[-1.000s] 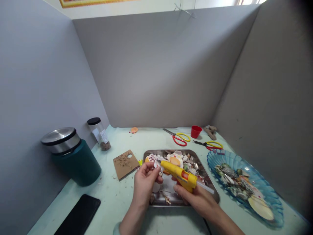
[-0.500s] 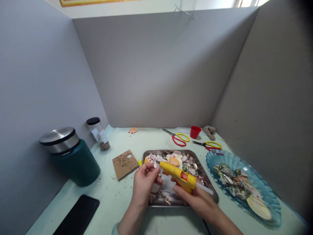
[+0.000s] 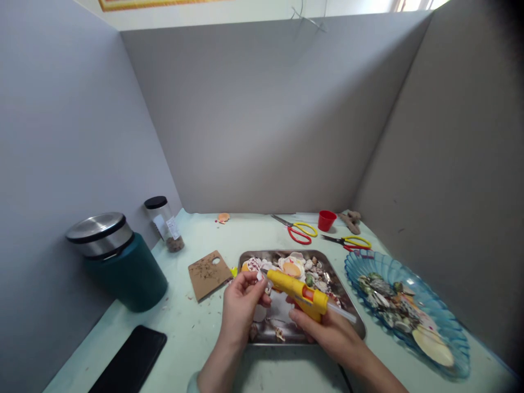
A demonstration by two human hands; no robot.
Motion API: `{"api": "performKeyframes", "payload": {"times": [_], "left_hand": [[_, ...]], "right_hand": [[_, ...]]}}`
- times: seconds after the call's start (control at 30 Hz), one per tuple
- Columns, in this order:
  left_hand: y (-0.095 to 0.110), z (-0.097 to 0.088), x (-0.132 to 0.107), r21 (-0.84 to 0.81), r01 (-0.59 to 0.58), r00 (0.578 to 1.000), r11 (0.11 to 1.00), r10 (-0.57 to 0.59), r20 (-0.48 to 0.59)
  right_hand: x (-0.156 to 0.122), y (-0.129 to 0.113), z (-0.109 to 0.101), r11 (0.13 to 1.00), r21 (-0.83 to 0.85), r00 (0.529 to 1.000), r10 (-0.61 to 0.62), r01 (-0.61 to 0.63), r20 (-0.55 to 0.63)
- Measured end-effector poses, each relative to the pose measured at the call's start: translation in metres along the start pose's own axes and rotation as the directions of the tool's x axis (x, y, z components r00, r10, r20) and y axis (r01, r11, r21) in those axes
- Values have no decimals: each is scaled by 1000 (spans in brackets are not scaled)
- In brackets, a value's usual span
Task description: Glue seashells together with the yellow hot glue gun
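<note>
1. Yellow glue gun (image 3: 297,289) is in the right hand (image 3: 327,332), up over the steel tray (image 3: 282,345). The tray sits mid-way along the near part of the tabletop (image 3: 184,349).
2. At the tabletop's left edge stands a big teal jar (image 3: 125,273) with a shiny lid. A black phone (image 3: 130,360) lies nearer the front.
3. By the far left corner stands a clear jar (image 3: 164,221) with a black lid and brown bits at the bottom.
4. Next is a brown board (image 3: 204,275) with a hole and crumbs on it. Past it, a small orange piece (image 3: 223,217) lies by the far edge.
5. The left hand (image 3: 241,300) is over the tray's left edge. Its thumb and fingers pinch a small white piece (image 3: 262,277).
6. The gun's tip points left, right at the white piece; whether they touch is hard to see. The right fingers wrap the gun's handle, some hidden. A pale stick pokes out its back.
7. Shells and stones (image 3: 311,267) fill the tray's far side.
8. Behind the tray lie scissors (image 3: 301,229), a red cup (image 3: 326,221), more scissors (image 3: 347,240) and brown lumps (image 3: 350,222) by the far right corner.
9. Along the right edge, a blue dish (image 3: 434,295) holds shells, one big and cream (image 3: 433,346).
</note>
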State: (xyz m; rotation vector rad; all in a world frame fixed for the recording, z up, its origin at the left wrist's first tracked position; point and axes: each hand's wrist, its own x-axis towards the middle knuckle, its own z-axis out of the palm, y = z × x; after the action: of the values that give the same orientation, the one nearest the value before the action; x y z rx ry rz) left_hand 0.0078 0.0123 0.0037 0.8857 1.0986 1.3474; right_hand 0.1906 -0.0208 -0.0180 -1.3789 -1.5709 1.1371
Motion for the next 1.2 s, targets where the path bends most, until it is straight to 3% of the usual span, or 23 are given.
{"api": "performKeyframes", "payload": {"times": [0.5,0.77,0.93,1.2], "left_hand": [[0,1,1,1,-8,1000,1000,8,8],[3,2,-1,-5,6,1000,1000,-6,-7],[-1,1,0,7,-3,1000,1000,3,4],[-2,-4,2,16,-18,999,1000,17,35]], "right_hand": [[1,-2,0,998,-27,998,-65,65,7],[1,-1,0,998,-50,1000,-31,31,3],[1,-3,0,999,12,998,-51,50,26],[0,-2,1,988,145,998,64,-60,-24]]}}
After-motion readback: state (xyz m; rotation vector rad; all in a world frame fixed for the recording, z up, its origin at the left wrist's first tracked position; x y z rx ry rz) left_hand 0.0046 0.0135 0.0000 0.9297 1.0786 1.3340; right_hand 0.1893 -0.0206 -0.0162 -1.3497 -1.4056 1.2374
